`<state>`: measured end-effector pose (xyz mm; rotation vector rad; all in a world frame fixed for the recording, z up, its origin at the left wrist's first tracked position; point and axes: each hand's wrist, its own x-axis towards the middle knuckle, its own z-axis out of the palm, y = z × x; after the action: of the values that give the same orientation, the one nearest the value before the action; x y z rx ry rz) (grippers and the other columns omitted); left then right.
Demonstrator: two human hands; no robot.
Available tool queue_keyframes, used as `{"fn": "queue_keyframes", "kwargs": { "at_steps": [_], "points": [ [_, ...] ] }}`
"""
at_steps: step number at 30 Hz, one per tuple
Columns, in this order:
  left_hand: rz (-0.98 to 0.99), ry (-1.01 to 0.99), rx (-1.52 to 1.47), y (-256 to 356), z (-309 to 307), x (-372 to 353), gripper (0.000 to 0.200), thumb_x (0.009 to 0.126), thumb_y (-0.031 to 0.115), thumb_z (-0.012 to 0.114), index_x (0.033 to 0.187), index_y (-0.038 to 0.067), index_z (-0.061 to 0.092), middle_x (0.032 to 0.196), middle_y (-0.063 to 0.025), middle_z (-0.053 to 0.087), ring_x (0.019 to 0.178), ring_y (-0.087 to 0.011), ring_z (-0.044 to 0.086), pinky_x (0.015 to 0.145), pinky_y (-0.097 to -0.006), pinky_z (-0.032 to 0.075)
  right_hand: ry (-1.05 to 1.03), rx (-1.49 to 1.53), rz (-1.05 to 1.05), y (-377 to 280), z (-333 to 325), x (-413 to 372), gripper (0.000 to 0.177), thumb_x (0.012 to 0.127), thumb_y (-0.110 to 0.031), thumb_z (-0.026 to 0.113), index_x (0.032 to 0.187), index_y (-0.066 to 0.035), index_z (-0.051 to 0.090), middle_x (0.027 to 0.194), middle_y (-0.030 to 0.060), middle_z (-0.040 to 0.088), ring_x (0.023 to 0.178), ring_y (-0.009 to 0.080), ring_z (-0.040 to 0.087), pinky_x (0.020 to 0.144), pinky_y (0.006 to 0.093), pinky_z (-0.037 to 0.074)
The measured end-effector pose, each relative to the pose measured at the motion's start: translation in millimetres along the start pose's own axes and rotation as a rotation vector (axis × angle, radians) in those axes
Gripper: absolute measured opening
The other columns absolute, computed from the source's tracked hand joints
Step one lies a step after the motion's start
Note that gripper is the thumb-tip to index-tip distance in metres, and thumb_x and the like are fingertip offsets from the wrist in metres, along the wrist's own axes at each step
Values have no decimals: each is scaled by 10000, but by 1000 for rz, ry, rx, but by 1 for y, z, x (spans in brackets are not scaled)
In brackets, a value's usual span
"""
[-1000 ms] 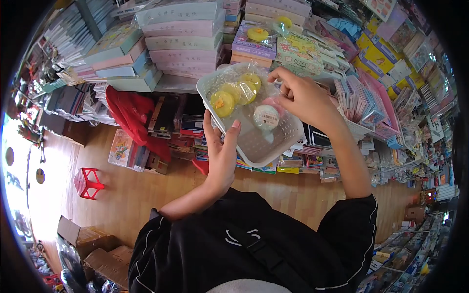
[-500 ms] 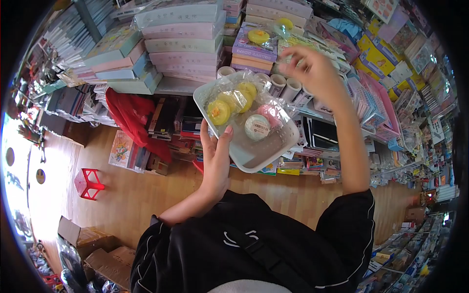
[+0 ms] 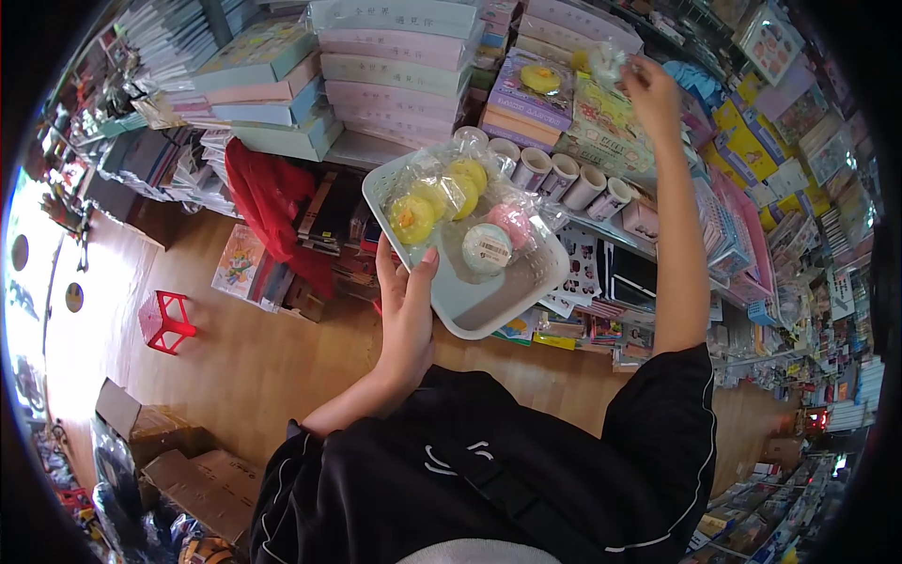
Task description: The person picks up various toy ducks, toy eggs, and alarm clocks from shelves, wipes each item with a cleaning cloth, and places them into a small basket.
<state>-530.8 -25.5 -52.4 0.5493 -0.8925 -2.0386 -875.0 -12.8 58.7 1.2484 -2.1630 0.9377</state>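
Observation:
My left hand (image 3: 406, 315) grips the near left rim of a white plastic basket (image 3: 484, 315), thumb on the edge and fingers partly hidden below. The basket is tilted. Inside lie several yellow round items (image 3: 412, 218) in clear wrappers, a pink round one (image 3: 509, 226) and a white round one with a barcode label (image 3: 487, 248). My right hand (image 3: 650, 94) reaches over the display, its fingertips pinched at a clear plastic packet (image 3: 606, 64). A yellow round item (image 3: 580, 62) shows beside the packet. Another wrapped yellow item (image 3: 540, 79) lies on a purple box (image 3: 528, 99).
Stacked boxed books (image 3: 399, 70) stand at the back left. White rolls (image 3: 584, 186) line the shelf edge behind the basket. A red cloth (image 3: 268, 202) hangs at left. A red stool (image 3: 169, 322) and cardboard boxes (image 3: 202, 484) are on the floor.
My right hand has moved away from the basket, up and right, to the clear packet. My left hand still holds the basket. The view has shifted slightly.

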Motion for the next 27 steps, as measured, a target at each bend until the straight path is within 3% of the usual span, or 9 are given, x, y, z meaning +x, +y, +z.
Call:
{"fn": "queue_keyframes", "kwargs": {
  "at_steps": [2, 6, 10, 14, 16, 17, 19, 21, 27],
  "points": [
    [0, -4, -8, 0, -1, 1, 611, 863, 125, 459, 1328, 51, 69, 1209, -143, 402, 1117, -184, 392, 936, -301, 286, -17, 665, 217, -7, -20, -4, 292, 798, -156, 557, 1010, 45, 542, 857, 127, 609, 695, 194, 613, 626, 276, 493],
    [12, -2, -9, -2, -1, 4, 595, 863, 116, 452, 1326, 50, 84, 1202, -142, 405, 1114, -181, 395, 937, -300, 285, -204, 1050, 231, -42, -52, -29, 286, 798, -122, 569, 1007, 70, 535, 840, 84, 596, 707, 136, 588, 592, 214, 471],
    [8, -23, -7, -1, -2, 5, 597, 861, 124, 459, 1323, 47, 88, 1184, -145, 419, 1095, -183, 413, 917, -302, 309, -238, 1017, 227, -84, -68, -60, 277, 802, -115, 565, 1029, 43, 543, 827, 71, 592, 693, 118, 575, 573, 203, 453],
    [-7, -18, -11, 2, -3, 6, 616, 856, 140, 472, 1321, 44, 79, 1149, -143, 450, 1056, -185, 449, 886, -301, 344, -241, 657, -145, -124, -75, -88, 246, 805, -99, 559, 1034, -12, 576, 870, 61, 603, 688, 116, 576, 568, 190, 448],
    [-14, 4, -14, 4, -3, 5, 630, 853, 144, 478, 1320, 41, 68, 1134, -141, 464, 1041, -184, 461, 875, -299, 355, -27, 416, -496, -134, -68, -102, 246, 759, -79, 589, 997, -17, 593, 900, 81, 607, 685, 146, 586, 589, 204, 470],
    [-1, 5, -8, 4, -3, 5, 631, 854, 142, 477, 1320, 39, 64, 1135, -142, 462, 1041, -184, 460, 874, -298, 357, -33, 421, -497, -137, -64, -109, 246, 759, -79, 589, 997, -17, 593, 900, 81, 607, 685, 146, 586, 589, 204, 470],
    [26, 12, 2, 4, -4, 4, 634, 855, 135, 473, 1321, 34, 56, 1133, -143, 460, 1037, -180, 462, 866, -294, 364, -51, 120, -966, -141, -54, -122, 257, 701, -73, 597, 955, -30, 598, 954, 95, 592, 728, 179, 591, 615, 239, 495],
    [31, 24, -10, 7, -4, 4, 635, 855, 133, 473, 1322, 33, 55, 1128, -141, 460, 1033, -175, 463, 862, -289, 366, -279, 138, -1067, -146, -46, -134, 244, 657, -80, 582, 896, -32, 591, 1010, 86, 568, 774, 195, 585, 664, 267, 501],
    [73, 39, 12, 7, -7, 1, 638, 853, 129, 475, 1329, 33, 60, 1107, -131, 463, 1009, -160, 472, 846, -277, 377, -465, 64, -1104, -146, -28, -140, 222, 650, -77, 549, 864, -34, 587, 1042, 88, 556, 889, 205, 557, 756, 275, 475]
  ]
}}
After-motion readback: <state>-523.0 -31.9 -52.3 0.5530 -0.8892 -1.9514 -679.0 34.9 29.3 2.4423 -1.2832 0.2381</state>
